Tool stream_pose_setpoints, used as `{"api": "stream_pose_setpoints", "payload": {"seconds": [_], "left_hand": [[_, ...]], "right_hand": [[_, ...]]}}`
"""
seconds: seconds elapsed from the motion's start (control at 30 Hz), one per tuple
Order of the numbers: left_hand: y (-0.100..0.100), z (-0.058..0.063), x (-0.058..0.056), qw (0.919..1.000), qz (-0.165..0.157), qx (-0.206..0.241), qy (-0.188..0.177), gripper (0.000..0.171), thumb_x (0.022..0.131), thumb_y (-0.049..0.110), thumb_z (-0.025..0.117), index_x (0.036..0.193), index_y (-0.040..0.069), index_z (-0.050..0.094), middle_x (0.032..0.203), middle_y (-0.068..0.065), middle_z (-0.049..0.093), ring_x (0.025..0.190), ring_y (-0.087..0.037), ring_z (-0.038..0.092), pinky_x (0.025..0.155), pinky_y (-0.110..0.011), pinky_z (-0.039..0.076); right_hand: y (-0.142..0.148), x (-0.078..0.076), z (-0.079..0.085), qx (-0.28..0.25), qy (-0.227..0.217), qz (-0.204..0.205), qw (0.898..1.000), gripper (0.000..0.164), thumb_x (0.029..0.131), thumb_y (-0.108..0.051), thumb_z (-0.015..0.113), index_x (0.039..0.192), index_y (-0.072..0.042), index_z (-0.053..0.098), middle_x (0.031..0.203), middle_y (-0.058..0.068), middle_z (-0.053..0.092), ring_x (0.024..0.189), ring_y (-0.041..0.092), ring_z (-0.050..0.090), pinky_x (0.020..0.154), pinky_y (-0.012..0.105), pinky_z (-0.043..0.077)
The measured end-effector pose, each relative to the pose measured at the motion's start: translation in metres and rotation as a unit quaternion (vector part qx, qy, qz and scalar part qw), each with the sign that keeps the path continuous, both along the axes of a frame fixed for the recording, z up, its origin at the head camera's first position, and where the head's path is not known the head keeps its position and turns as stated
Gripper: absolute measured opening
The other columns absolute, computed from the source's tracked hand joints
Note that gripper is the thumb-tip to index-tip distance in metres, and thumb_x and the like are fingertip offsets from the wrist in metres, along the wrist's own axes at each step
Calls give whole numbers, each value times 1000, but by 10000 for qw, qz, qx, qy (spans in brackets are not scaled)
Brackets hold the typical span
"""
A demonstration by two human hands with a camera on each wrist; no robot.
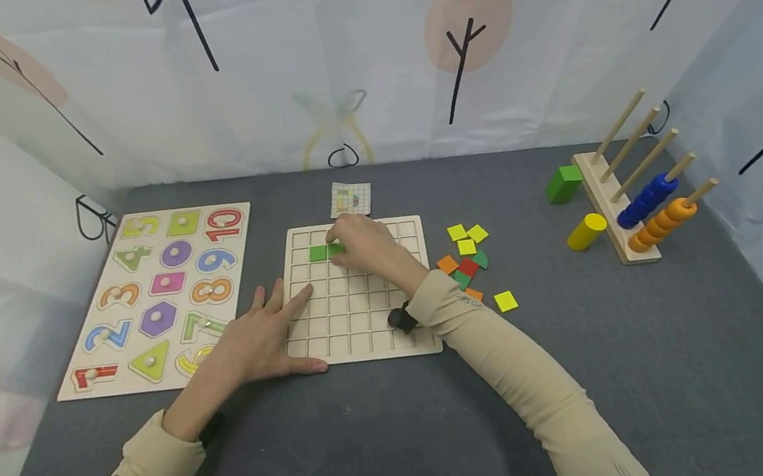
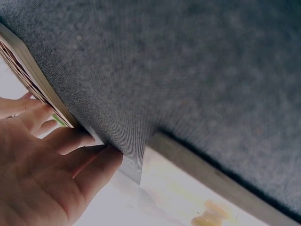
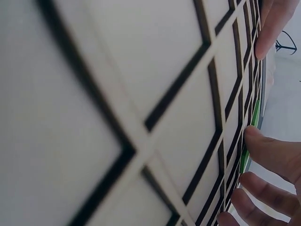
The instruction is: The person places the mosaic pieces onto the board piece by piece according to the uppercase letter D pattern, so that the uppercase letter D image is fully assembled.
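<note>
A pale wooden board with a grid of square cells lies in the middle of the table. My right hand reaches over its upper part, thumb and finger pinching a green square tile, partly hidden by the fingers. Just left of that, another green tile lies in a cell. In the right wrist view, the thumb meets a green tile low against the grid. My left hand rests with spread fingers at the board's left edge, index fingertip over the cells and thumb along the lower corner.
Yellow tiles, a red tile and orange and green pieces lie right of the board. A small pattern card sits behind it. Left is a number puzzle. A peg stand with beads, a green block and yellow cylinder stand right.
</note>
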State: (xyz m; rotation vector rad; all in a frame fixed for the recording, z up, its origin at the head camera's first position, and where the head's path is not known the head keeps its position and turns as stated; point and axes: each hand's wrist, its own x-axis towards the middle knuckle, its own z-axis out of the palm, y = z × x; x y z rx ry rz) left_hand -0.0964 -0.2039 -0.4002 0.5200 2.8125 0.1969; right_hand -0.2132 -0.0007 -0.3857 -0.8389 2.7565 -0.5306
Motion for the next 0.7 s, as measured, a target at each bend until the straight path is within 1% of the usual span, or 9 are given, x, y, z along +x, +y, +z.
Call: {"api": "stream_pose_setpoints", "payload": {"seconds": [0.17, 0.3, 0.53, 0.7], "left_hand": [[-1, -1, 0, 10000, -13, 1, 22, 120, 67, 79, 78, 161, 18, 35, 160, -36, 32, 141, -64, 35, 84, -67, 54], [-1, -2, -1, 10000, -12, -10, 11, 120, 66, 79, 78, 161, 18, 34, 160, -35, 32, 141, -65, 35, 86, -68, 54], [-1, -2, -1, 10000, -13, -14, -2, 120, 67, 80, 77, 161, 19, 34, 161, -35, 31, 142, -64, 35, 85, -68, 54], [0, -1, 0, 10000, -18, -11, -7, 120, 67, 80, 77, 161, 19, 34, 161, -35, 31, 141, -65, 35, 85, -68, 54]], "right_hand": [[0, 1, -1, 6, 93, 90, 9999, 28, 96, -16, 72, 124, -10, 75, 125, 10, 71, 112, 24, 69, 86, 38, 59], [0, 2, 1, 34, 101, 116, 9999, 26, 96, -10, 70, 121, -10, 76, 124, 9, 73, 114, 24, 69, 84, 38, 60], [3, 5, 5, 62, -31, 63, 10000, 32, 95, -4, 67, 123, -14, 76, 130, 6, 72, 120, 24, 68, 80, 35, 60], [10, 4, 10, 175, -51, -57, 9998, 34, 94, -7, 65, 126, -17, 75, 134, 5, 70, 118, 24, 68, 77, 37, 57]]}}
